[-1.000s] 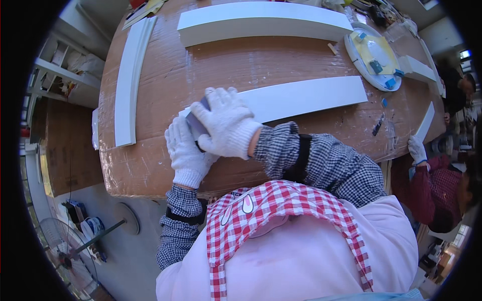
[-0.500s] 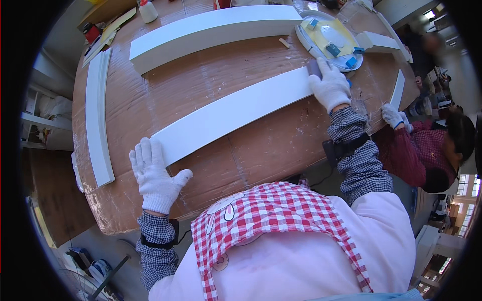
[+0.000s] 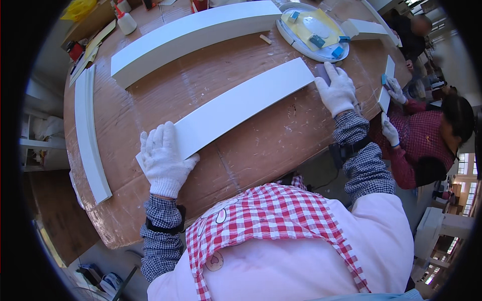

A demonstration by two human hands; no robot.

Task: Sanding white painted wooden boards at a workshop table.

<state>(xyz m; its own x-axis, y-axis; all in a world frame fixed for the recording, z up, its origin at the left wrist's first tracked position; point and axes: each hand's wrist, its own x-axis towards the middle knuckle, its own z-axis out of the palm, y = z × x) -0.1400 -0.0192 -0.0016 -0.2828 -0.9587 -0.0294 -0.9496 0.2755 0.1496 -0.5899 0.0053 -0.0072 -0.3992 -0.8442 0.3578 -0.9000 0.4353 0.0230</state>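
Note:
A long white board [image 3: 246, 105] lies flat and slantwise on the brown-covered table [image 3: 271, 135]. Across its left end rests my left hand [image 3: 164, 160] in a white knitted glove, fingers stretched out flat and the thumb pointing right along the near edge. My right hand [image 3: 338, 94], gloved likewise, is just past the board's right end. Its fingers are closed on a grey sanding block [image 3: 322, 73], which is close to the board's end corner; I cannot tell if they touch. Part of the block is hidden beneath the fingers.
Beyond the board stands a stack of white boards [image 3: 196, 37]; more boards [image 3: 90, 135] lie at left. A round white tray [image 3: 288, 40] holds yellow paper and several blue blocks. At right, a co-worker's gloved hands [image 3: 390, 130] work a blue block [image 3: 384, 80] on a narrow white piece.
My left hand has slid from beside the board's left end onto it. My right hand, with the sanding block, has come off the right end. The co-worker's hands have moved apart.

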